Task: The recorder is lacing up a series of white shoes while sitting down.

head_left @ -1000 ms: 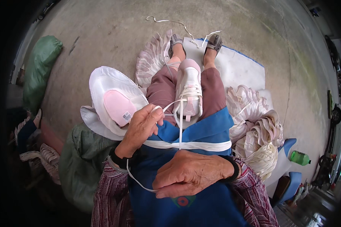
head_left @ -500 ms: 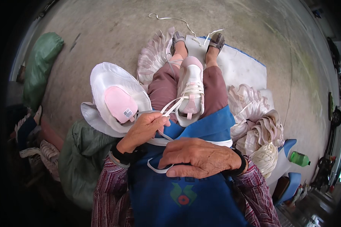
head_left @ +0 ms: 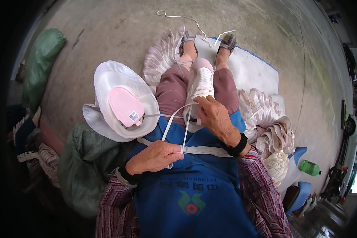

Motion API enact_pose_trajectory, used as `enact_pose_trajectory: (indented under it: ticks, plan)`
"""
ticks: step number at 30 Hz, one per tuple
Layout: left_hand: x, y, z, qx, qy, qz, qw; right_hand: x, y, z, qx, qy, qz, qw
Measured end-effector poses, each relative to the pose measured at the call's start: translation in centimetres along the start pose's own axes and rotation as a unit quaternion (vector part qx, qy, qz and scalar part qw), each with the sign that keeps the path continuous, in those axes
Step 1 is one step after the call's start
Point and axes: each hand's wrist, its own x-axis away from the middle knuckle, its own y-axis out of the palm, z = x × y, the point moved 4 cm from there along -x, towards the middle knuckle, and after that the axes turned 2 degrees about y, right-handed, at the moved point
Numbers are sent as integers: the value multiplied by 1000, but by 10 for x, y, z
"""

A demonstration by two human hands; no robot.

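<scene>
Now shifting right hand (head_left: 217,119) past far edge of apron (head_left: 156,210) to pinch at shoe (head_left: 204,77), clamping straightened lace (head_left: 187,127) in fingers of left hand (head_left: 156,156).

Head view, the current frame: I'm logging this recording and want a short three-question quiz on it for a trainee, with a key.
1. Multiple choice: what does the left hand pinch?
A) scissors
B) a white lace
C) a paintbrush

2. True or false: the toe of the pink and white shoe points away from the blue apron.

3. Short answer: which hand is nearer the green bottle?

Key: 1. B. 2. True. 3. The right hand.
</scene>
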Motion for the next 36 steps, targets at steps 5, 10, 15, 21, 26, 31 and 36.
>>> enact_pose_trajectory:
  ticks: [5, 10, 15, 21, 26, 31, 36]
  plan:
    - [6, -2, -4, 28, 8, -33, 999, -1, 7, 5, 36, 8, -18, 999]
    - [12, -9, -8, 48, -40, -7, 998, -4, 6, -1, 52, -7, -9, 999]
    - [17, -7, -12, 93, -62, 22, 993, -8, 16, 2, 102, -19, 6, 995]
    - [44, -38, -11, 198, -71, 103, 972, 7, 12, -14, 63, -47, -27, 997]
    - [69, -78, -20, 304, 96, 295, 901, 29, 0, -35, -75, -56, -81, 992]
    - [108, -109, -38, 444, 170, 378, 795, 44, -15, -77, -222, -122, -178, 951]
    - [125, -137, -33, 480, 255, 346, 765, 52, -19, -122, -250, -179, -277, 911]
